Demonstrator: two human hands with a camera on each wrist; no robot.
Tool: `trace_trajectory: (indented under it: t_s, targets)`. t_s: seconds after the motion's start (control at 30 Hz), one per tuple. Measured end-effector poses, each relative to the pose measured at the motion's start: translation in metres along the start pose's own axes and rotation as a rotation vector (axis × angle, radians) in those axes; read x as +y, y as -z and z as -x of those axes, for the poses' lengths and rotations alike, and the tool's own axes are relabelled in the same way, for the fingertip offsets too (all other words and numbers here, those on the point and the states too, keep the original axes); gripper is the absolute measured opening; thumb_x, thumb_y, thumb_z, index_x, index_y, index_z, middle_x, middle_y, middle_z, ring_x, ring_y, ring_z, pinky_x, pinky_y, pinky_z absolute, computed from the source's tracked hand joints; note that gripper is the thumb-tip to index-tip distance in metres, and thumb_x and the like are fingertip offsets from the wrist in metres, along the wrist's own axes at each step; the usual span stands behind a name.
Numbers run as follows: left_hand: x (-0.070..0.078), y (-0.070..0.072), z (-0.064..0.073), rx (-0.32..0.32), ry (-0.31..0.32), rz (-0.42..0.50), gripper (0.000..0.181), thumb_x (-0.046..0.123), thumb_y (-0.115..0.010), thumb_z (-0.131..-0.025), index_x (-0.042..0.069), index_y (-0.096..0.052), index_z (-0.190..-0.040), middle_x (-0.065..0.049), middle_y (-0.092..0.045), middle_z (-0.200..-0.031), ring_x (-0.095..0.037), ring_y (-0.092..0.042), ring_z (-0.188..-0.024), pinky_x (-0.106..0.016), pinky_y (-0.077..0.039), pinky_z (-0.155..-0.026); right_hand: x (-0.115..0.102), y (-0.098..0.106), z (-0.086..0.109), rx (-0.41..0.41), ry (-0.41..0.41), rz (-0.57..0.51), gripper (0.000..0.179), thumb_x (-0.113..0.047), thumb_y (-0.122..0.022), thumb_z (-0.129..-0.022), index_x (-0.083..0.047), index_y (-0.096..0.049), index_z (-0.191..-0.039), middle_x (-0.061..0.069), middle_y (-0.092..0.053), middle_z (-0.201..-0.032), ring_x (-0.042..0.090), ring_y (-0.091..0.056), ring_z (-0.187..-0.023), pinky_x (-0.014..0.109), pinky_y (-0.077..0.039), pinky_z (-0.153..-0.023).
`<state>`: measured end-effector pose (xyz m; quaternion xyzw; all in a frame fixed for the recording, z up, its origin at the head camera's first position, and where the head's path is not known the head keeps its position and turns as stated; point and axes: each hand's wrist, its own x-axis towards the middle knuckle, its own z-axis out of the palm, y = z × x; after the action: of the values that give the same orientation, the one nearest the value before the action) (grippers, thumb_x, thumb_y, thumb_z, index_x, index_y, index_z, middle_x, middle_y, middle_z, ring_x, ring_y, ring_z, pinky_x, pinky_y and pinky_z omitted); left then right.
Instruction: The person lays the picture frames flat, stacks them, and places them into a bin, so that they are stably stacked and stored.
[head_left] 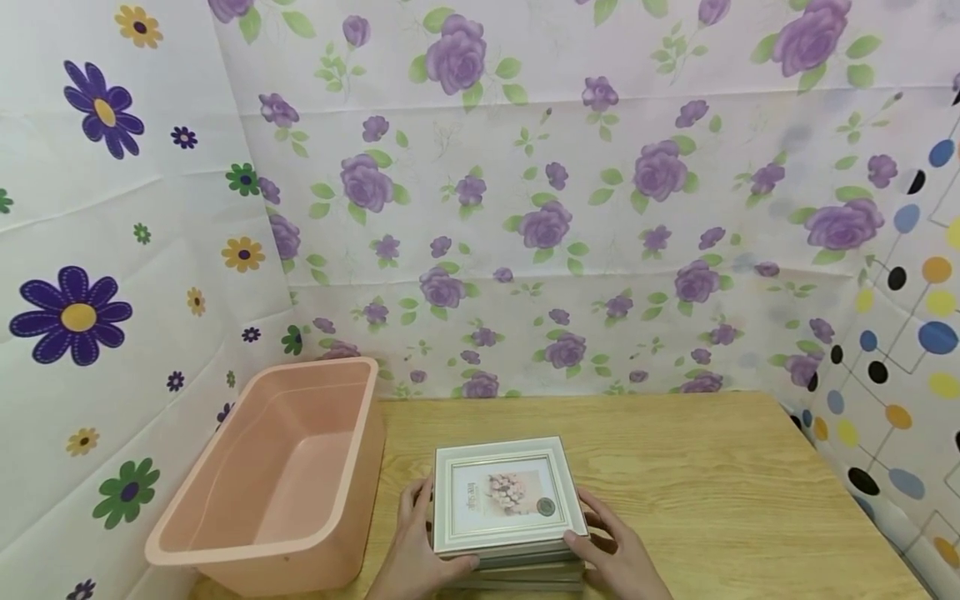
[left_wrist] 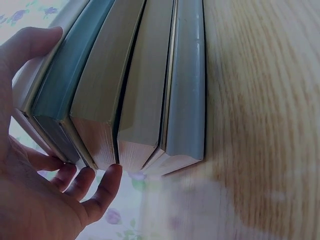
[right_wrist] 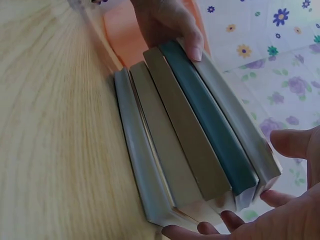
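A stack of several picture frames lies on the table, with a cream-white picture frame [head_left: 510,496] on top behind a floral insert. Below it the left wrist view shows a teal frame [left_wrist: 80,65], two tan-brown ones and a grey-blue frame [left_wrist: 186,90] at the bottom. My left hand [head_left: 417,546] holds the stack's near left corner, thumb on the front edge of the top frame and fingertips along the side. At the right side, my right hand [head_left: 615,546] grips the stack too, its thumb at the top frame's near corner and fingers spread down the side.
A pink plastic tub [head_left: 352,492] stands just left of the stack, and nothing shows inside it. The wooden table [head_left: 712,483] extends to the right and back. Flower-patterned sheets [head_left: 510,333] hang behind and on the left, a dotted one on the right.
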<state>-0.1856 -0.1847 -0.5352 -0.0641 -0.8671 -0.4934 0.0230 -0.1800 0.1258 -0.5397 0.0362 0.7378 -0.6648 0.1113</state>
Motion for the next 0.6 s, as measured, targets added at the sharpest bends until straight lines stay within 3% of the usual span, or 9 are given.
trace_trajectory:
  t_s: [0.13, 0.23, 0.3, 0.4, 0.5, 0.6]
  targets:
    - [0.002, 0.004, 0.004, -0.004, 0.018, 0.002, 0.126, 0.031, -0.101, -0.074, -0.003, -0.027, -0.170, -0.027, -0.027, -0.166, -0.020, -0.056, -0.106, -0.023, -0.054, -0.084, 0.006, -0.001, 0.000, -0.026, -0.021, -0.079, 0.077, -0.033, -0.072, -0.106, -0.012, -0.036, -0.170, 0.045, -0.043, -0.159, 0.045, -0.067, -0.129, 0.066, -0.064, -0.092]
    - [0.010, 0.009, 0.017, 0.030, 0.023, 0.050, 0.114, 0.027, -0.099, -0.079, -0.003, -0.034, -0.167, -0.028, -0.033, -0.165, -0.029, -0.057, -0.121, -0.026, -0.057, -0.086, 0.009, -0.001, -0.001, -0.025, -0.041, -0.109, 0.075, -0.033, -0.069, -0.108, -0.006, -0.035, -0.169, 0.046, -0.041, -0.160, 0.051, -0.062, -0.134, 0.068, -0.061, -0.096]
    - [0.016, 0.012, 0.028, 0.082, 0.018, 0.110, 0.105, 0.023, -0.096, -0.081, -0.003, -0.038, -0.164, -0.026, -0.040, -0.162, -0.027, -0.054, -0.129, -0.027, -0.059, -0.087, 0.010, 0.000, -0.002, -0.033, -0.056, -0.128, 0.074, -0.033, -0.066, -0.110, -0.003, -0.034, -0.169, 0.045, -0.041, -0.161, 0.052, -0.060, -0.138, 0.070, -0.059, -0.100]
    - [0.023, 0.013, 0.044, 0.201, -0.020, 0.266, 0.092, 0.004, -0.089, -0.082, -0.006, -0.042, -0.161, -0.015, -0.049, -0.154, -0.010, -0.054, -0.129, -0.027, -0.062, -0.089, 0.012, 0.003, -0.002, -0.053, -0.072, -0.156, 0.073, -0.035, -0.062, -0.112, 0.001, -0.032, -0.169, 0.041, -0.047, -0.160, 0.048, -0.063, -0.137, 0.071, -0.057, -0.103]
    - [0.023, 0.013, 0.059, 0.397, -0.184, 0.410, 0.085, -0.021, -0.075, -0.080, -0.007, -0.045, -0.158, -0.002, -0.055, -0.145, 0.002, -0.057, -0.123, -0.024, -0.064, -0.089, 0.015, 0.006, -0.002, -0.075, -0.075, -0.178, 0.076, -0.035, -0.061, -0.112, 0.003, -0.029, -0.169, 0.037, -0.056, -0.155, 0.043, -0.068, -0.132, 0.070, -0.057, -0.105]
    - [0.015, 0.018, 0.067, 0.609, -0.454, 0.553, 0.094, -0.042, -0.055, -0.072, -0.005, -0.048, -0.159, 0.003, -0.061, -0.141, -0.002, -0.063, -0.126, -0.021, -0.063, -0.092, 0.017, 0.009, -0.002, -0.082, -0.087, -0.184, 0.078, -0.037, -0.062, -0.111, 0.003, -0.028, -0.169, 0.033, -0.061, -0.151, 0.040, -0.071, -0.130, 0.067, -0.058, -0.105]
